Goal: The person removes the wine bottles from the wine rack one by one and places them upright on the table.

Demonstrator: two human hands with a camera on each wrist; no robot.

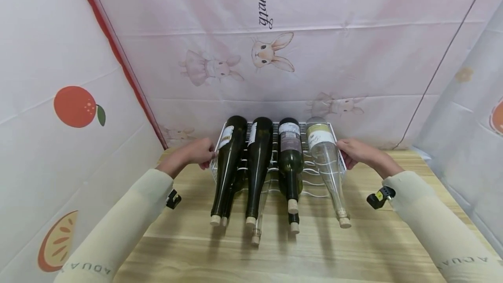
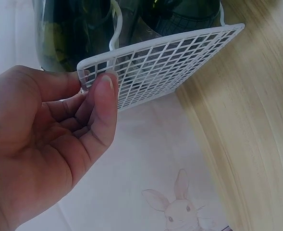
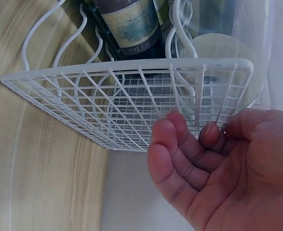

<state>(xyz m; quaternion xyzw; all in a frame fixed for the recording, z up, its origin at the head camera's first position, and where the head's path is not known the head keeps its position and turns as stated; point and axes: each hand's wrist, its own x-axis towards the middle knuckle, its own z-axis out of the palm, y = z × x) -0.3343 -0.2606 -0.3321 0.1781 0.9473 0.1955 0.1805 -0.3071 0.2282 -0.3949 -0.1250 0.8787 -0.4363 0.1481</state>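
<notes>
A white wire rack (image 2: 160,43) with mesh sides holds corked bottles lying in two layers, necks toward me. On top lie a dark green bottle (image 1: 231,165) at the left, a second dark bottle (image 1: 259,165), a bottle with a grey label (image 1: 291,143) and a clear bottle (image 1: 328,160) with a yellow-and-white label. Lower bottles show partly beneath them. My left hand (image 1: 198,151) pinches the rack's left side at a top corner, thumb and fingers on the wire. At the opposite side my right hand (image 1: 355,150) grips the mesh edge with curled fingers.
The rack stands on a wood-grain table (image 1: 188,248), against a pink curtain (image 1: 235,8) printed with rabbits. Bottle necks and corks stick out past the rack's front. A white curtain (image 1: 35,47) with fruit prints hangs at the left, another pale one at the right.
</notes>
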